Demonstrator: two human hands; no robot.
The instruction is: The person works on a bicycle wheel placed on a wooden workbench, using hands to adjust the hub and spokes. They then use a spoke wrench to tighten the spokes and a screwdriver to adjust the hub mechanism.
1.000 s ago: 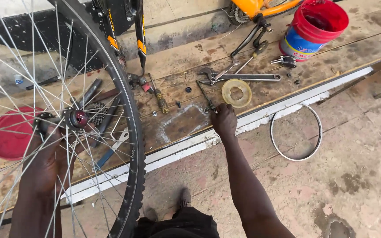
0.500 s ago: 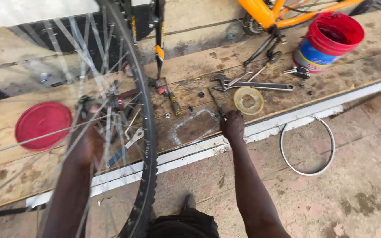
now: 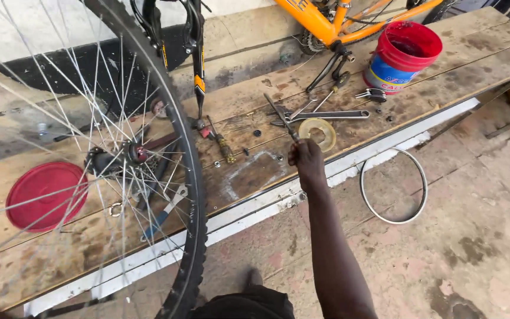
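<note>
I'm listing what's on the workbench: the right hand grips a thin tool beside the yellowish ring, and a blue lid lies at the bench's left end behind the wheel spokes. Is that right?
Not quite: the lid is red, not blue, as the head view shows. The rest holds: the right hand grips a thin tool beside the yellowish ring, and the lid lies at the left end of the bench behind the wheel spokes.

The bicycle wheel (image 3: pixel 131 153) runs off the top, left and bottom edges, so I see only part of its rim. My left hand lies outside the view. The orange bicycle frame (image 3: pixel 320 20) is cut by the top edge. Small parts near the wrench (image 3: pixel 326 115) are too small to identify.
</note>
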